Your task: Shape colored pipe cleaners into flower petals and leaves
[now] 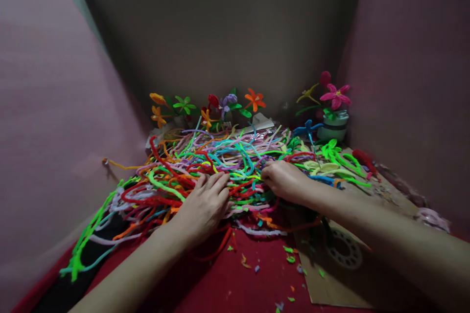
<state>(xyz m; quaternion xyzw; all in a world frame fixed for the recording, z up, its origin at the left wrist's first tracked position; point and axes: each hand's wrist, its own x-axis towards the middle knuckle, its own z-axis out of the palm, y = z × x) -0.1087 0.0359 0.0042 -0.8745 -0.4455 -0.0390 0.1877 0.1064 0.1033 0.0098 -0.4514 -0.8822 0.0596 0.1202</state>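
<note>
A wide heap of pipe cleaners (172,183) in many colours spreads across the surface in front of me. My left hand (207,203) rests palm down on the heap's near side, its fingers stretched over the strands. To its right, my right hand (282,180) is closed, with the fingertips down among the strands. A yellow-green pipe cleaner (244,174) runs from beside my left fingers to my right fingertips, which appear to pinch it. The exact grip is hidden behind the hand.
Pipe-cleaner flowers (255,100) stand behind the heap, some in a pale pot (333,126) at right. Green leaf shapes (340,156) lie right of the heap. A cardboard sheet (323,279) carries a white ring with holes (344,248). Scraps dot the red cloth (205,279).
</note>
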